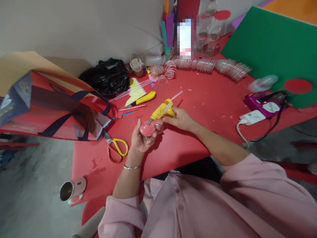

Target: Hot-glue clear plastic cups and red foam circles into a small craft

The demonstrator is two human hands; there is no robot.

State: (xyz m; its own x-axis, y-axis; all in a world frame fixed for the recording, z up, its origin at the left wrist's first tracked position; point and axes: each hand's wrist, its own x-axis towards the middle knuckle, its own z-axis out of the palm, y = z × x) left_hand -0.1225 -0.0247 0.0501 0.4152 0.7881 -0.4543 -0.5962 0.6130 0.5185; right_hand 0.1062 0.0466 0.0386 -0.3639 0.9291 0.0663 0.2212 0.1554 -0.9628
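Observation:
My left hand (143, 138) is closed around a clear plastic cup (147, 128) whose round end faces up and looks pink-red. Beside it, a second clear round piece (159, 127) shows between my hands; I cannot tell whether it is joined to the cup. My right hand (182, 118) grips a yellow hot glue gun (162, 111) by its handle. The metal nozzle points down and left, at or just above the cup's round end. A clear glue stick (177, 95) sticks out of the gun's back.
Scissors (120, 146), a yellow utility knife (146, 98) and straws lie left of my hands. A shopping bag (61, 105) and a mug (73, 189) stand at the left. Stacked clear cups (232, 69) line the back. A purple power strip (260, 105) with a charger sits right.

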